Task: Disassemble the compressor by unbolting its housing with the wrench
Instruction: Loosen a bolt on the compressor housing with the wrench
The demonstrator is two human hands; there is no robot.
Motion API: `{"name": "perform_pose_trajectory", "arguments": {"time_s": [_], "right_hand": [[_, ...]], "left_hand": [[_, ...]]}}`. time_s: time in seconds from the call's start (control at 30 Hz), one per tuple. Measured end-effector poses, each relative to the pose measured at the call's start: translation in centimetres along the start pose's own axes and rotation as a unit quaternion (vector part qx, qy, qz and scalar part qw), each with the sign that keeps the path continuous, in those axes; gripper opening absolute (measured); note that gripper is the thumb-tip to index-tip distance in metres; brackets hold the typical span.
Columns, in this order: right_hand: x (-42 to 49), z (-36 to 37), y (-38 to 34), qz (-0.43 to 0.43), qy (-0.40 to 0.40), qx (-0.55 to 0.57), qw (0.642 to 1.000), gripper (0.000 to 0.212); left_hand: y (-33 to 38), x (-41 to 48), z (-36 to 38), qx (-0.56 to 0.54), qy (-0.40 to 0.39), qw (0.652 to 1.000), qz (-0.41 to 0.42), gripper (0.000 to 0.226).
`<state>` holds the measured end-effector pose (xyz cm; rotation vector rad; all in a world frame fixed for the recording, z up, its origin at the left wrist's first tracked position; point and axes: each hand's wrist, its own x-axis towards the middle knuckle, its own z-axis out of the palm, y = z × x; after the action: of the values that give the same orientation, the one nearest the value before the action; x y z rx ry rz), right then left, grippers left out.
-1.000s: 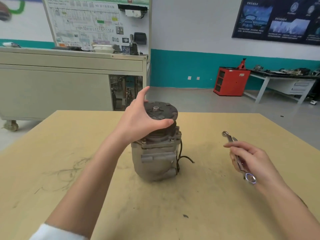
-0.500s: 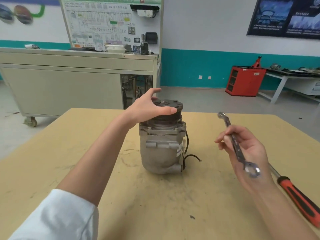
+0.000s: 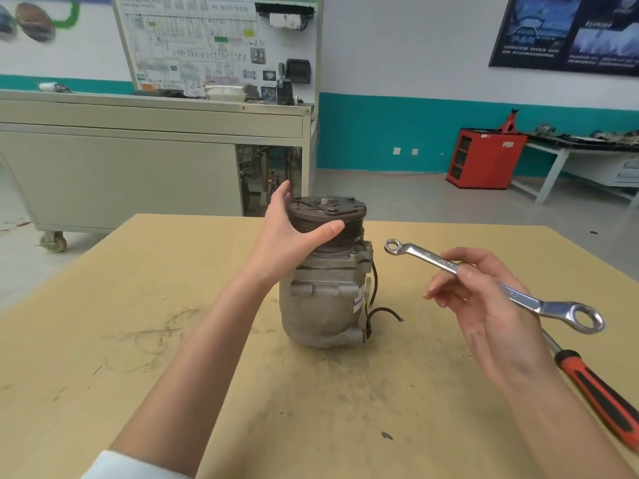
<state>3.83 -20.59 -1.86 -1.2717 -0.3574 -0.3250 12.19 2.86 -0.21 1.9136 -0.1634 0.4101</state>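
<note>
A grey compressor (image 3: 321,299) stands upright at the centre of a yellow desk (image 3: 173,340). The left hand (image 3: 294,236) has its grip wrapped round the dark pulley (image 3: 332,216) on top. At three o'clock, apart from the compressor, the right hand (image 3: 484,305) has its grip pinched on a silver wrench (image 3: 539,302). An orange-handled screwdriver (image 3: 601,388) lies at four o'clock.

1. A white sleeve (image 3: 138,466) covers the left arm near the elbow, its cuff edge soft and rounded.
2. Past the cuff, the forearm and left hand (image 3: 290,236) are bare.
3. The right hand (image 3: 484,305) and forearm are bare; thumbnails short.
</note>
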Motion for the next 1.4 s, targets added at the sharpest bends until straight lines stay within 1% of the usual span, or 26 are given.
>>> {"name": "perform_pose_trajectory", "arguments": {"time_s": [0.1,0.33,0.5,0.63,0.8,0.87,0.93,1.03,1.1,1.17,1.27,1.3,1.37,1.4], "right_hand": [[0.2,0.3,0.2,0.004,-0.002,-0.015,1.0,0.026],[1.1,0.9,0.3,0.007,0.005,-0.031,0.999,0.023],[1.6,1.3,0.2,-0.007,-0.014,-0.042,0.999,0.025],[1.7,1.4,0.7,0.007,-0.031,-0.04,0.999,0.03],[3.0,2.3,0.6,0.041,-0.016,-0.049,0.998,0.023],[3.6,2.6,0.2,0.049,-0.016,-0.061,0.997,0.024],[3.9,2.6,0.0,0.053,-0.022,-0.079,0.995,0.024],[4.1,2.3,-0.3,0.06,-0.046,-0.105,0.992,0.023],[4.4,1.8,-0.4,0.087,-0.059,-0.092,0.99,0.022],[5.4,1.0,-0.4,0.155,-0.072,-0.042,0.984,0.022],[7.9,0.5,0.1,0.289,-0.095,0.032,0.952,0.021],[8.8,0.6,0.5,0.317,-0.1,0.048,0.942,0.02],[10.4,1.2,1.6,0.336,-0.091,0.065,0.935,0.021],[11.0,1.5,2.2,0.335,-0.079,0.068,0.936,0.027]], "left_hand": [[-0.3,-0.1,0.1,-0.013,0.001,1.0,-0.007,0.101],[-0.6,-0.2,0.4,-0.03,-0.004,1.0,-0.004,0.097],[-0.6,-0.5,0.4,-0.028,-0.003,1.0,0.013,0.092],[-0.4,-0.7,0.4,-0.04,-0.012,0.999,0.014,0.101],[-0.5,-0.7,0.3,-0.043,-0.007,0.999,0.011,0.101],[-0.7,-0.7,0.4,-0.046,-0.006,0.999,0.01,0.098],[-0.9,-0.6,0.4,-0.048,-0.004,0.999,0.01,0.09],[-1.1,-0.5,0.5,-0.049,0.003,0.999,0.011,0.083],[-1.1,-0.5,0.6,-0.047,0.006,0.999,0.012,0.082],[-1.0,-0.6,0.6,-0.048,0.006,0.999,0.012,0.082],[-0.9,-0.6,0.6,-0.048,0.006,0.999,0.01,0.081],[-0.9,-0.7,0.6,-0.049,0.008,0.999,0.01,0.08],[-0.8,-0.8,0.6,-0.049,0.01,0.999,0.009,0.08],[-0.8,-0.8,0.6,-0.05,0.011,0.999,0.007,0.079]]}}
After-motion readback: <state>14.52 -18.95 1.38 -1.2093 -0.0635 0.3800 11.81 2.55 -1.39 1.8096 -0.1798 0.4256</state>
